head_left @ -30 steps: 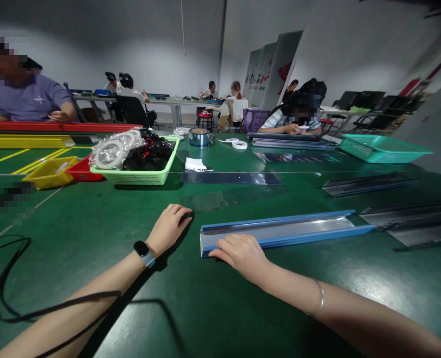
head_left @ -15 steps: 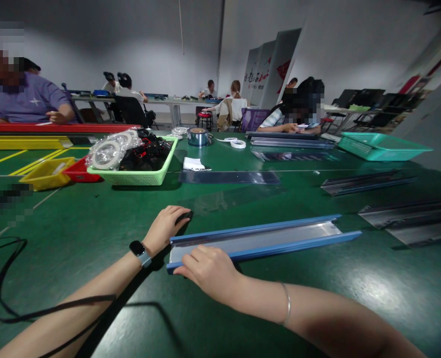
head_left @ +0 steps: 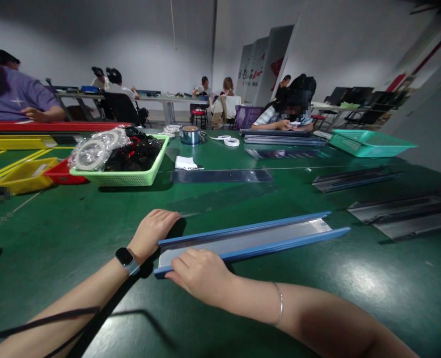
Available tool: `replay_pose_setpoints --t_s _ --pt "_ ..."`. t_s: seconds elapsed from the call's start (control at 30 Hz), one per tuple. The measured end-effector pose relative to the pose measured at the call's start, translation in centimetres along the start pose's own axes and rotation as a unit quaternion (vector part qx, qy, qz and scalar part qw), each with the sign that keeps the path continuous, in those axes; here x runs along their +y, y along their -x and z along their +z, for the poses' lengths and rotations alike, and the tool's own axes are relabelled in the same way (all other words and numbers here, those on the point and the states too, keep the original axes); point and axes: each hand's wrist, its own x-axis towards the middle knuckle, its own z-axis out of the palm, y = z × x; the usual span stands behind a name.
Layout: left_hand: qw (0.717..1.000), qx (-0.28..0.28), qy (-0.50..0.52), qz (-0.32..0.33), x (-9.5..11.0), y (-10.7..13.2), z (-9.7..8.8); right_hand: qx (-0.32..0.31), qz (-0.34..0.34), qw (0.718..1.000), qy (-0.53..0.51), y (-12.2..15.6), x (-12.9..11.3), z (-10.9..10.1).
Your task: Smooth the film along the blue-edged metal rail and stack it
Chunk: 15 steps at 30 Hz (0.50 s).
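A long channel with blue side rails and a pale, shiny floor (head_left: 257, 237) lies on the green table. My right hand (head_left: 200, 271) is closed over the near rail at its left end, thumb outside and fingers over the edge. My left hand (head_left: 155, 231) rests palm down just past the channel's far left corner, its fingers drawn together. Whatever lies under those fingers is hidden. Beyond the fingertips, a clear plastic strip (head_left: 223, 197) lies flat on the table.
Behind are a dark film strip (head_left: 220, 176), a light green basket (head_left: 131, 179) of black parts, and a tape roll (head_left: 191, 135). More channels (head_left: 399, 214) lie at right, before a teal basket (head_left: 371, 144). A co-worker in stripes (head_left: 268, 119) sits across the table.
My left hand has turned palm down, and the small black piece seen in its fingers is now out of sight. My right hand keeps its hold. The whole view has shifted slightly.
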Motion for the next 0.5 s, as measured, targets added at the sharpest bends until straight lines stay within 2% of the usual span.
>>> replay_pose_setpoints --t_s 0.1,0.3,0.5 --pt "1.0 -0.018 -0.013 0.016 0.1 0.13 -0.21 0.001 -0.003 1.0 0.0 0.06 0.07 0.04" --pt "0.996 0.017 -0.085 -0.033 -0.24 0.22 0.45 0.01 -0.016 1.0 0.006 0.13 0.22 0.07" --pt "0.992 0.06 -0.06 -0.093 -0.22 0.4 0.41 0.013 -0.021 1.0 0.02 0.08 0.33 0.03"
